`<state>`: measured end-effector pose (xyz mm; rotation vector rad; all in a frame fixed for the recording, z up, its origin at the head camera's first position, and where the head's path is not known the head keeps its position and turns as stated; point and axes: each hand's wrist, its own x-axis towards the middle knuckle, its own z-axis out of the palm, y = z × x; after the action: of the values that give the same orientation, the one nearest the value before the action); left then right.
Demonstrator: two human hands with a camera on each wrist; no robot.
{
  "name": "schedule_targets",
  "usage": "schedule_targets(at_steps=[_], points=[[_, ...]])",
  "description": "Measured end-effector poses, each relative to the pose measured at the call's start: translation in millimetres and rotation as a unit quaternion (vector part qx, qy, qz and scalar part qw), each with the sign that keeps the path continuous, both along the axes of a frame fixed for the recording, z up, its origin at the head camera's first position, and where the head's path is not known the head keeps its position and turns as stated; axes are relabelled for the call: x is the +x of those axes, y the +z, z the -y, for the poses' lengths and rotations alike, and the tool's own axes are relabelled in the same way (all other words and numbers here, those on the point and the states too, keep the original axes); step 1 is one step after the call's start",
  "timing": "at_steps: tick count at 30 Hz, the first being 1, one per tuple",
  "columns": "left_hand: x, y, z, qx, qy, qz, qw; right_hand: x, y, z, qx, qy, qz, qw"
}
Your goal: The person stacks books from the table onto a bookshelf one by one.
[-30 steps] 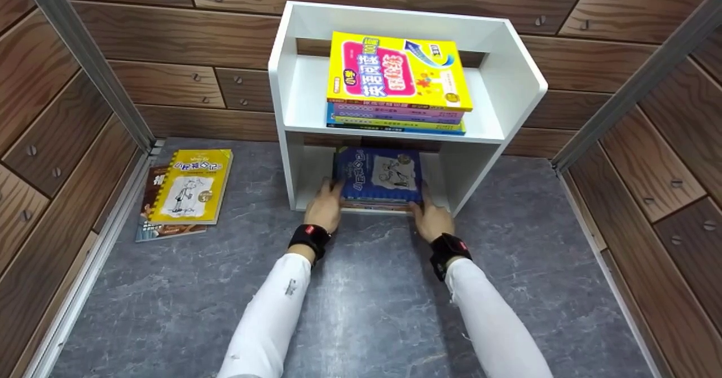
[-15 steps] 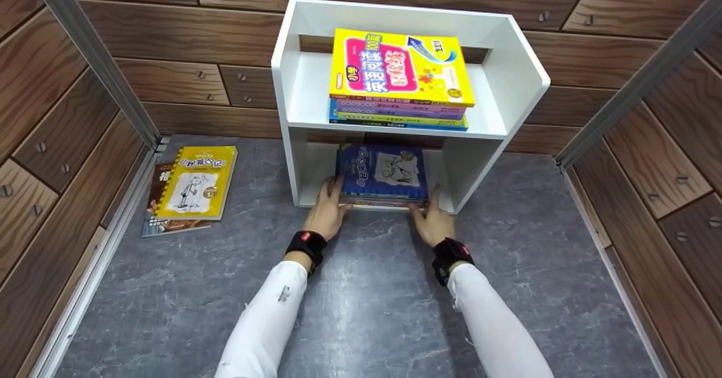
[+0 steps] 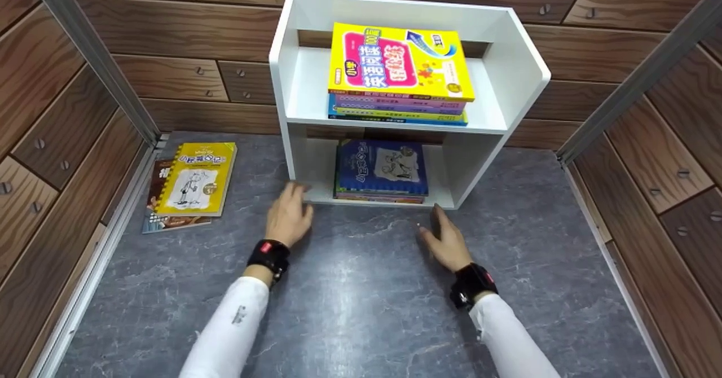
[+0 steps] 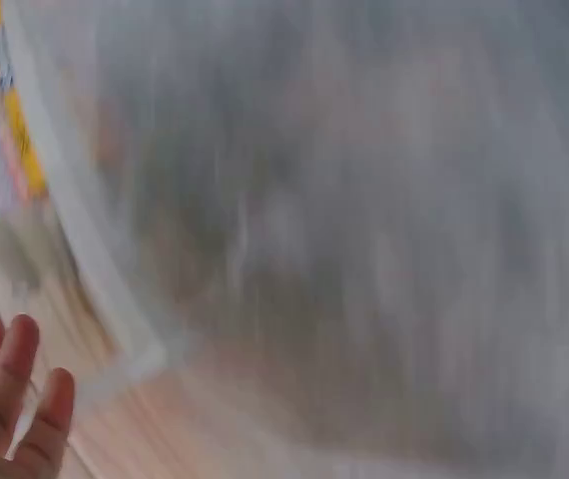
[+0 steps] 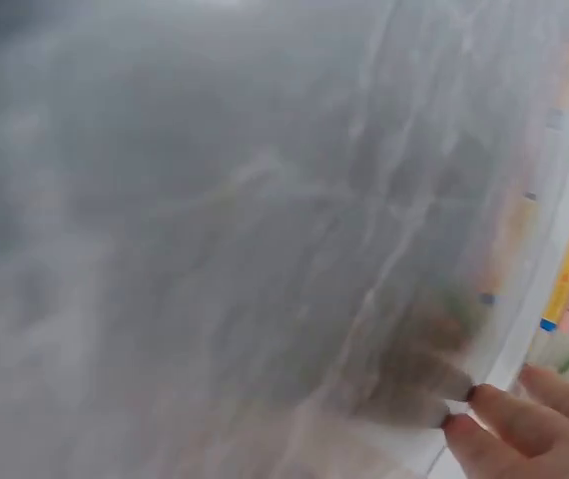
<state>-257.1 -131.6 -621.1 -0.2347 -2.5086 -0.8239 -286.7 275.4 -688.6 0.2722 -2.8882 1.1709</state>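
Observation:
On the lower shelf of a white two-tier bookshelf (image 3: pixel 524 73) lies a stack of books topped by a blue book (image 3: pixel 383 166). My left hand (image 3: pixel 289 214) is at the shelf's front left corner, fingers relaxed, holding nothing. To the right, my right hand (image 3: pixel 448 240) hovers by the front right corner with thumb and fingers spread, also holding nothing. Both hands are apart from the stack. The left wrist view is blurred and shows loose fingers (image 4: pixel 10 389) near the shelf edge. Fingertips (image 5: pixel 464 404) appear beside the white edge in the right wrist view.
A second stack, with a yellow and pink book (image 3: pixel 400 62) on top, fills the middle of the upper shelf. On the grey floor (image 3: pixel 350 310) at left, a yellow book (image 3: pixel 197 180) overlaps a brown book (image 3: pixel 152 197). Wood-patterned walls (image 3: pixel 665 197) enclose the floor.
Both hands have let go of the lower stack's sides and drawn back, the left one outward to the left, the right one toward me. The books stay on the lower shelf.

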Motion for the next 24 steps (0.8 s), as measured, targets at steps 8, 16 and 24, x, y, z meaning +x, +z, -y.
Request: schedule_targets(at_steps=[8, 16, 24], points=[[-9.7, 32.5, 73.9, -0.059, 0.052, 0.048, 0.9957, 27.0, -3.1, -24, -0.009, 0.002, -0.037, 0.9993], [-15.2, 19.1, 146.0, -0.122, 0.126, 0.165, 0.9704, 89.7, 82.1, 11, -0.024, 0.006, -0.050, 0.9985], [-1.0, 26.4, 168.2, -0.154, 0.180, 0.320, 0.9173, 101.5, 85.0, 7, -0.021, 0.013, -0.051, 0.9984]])
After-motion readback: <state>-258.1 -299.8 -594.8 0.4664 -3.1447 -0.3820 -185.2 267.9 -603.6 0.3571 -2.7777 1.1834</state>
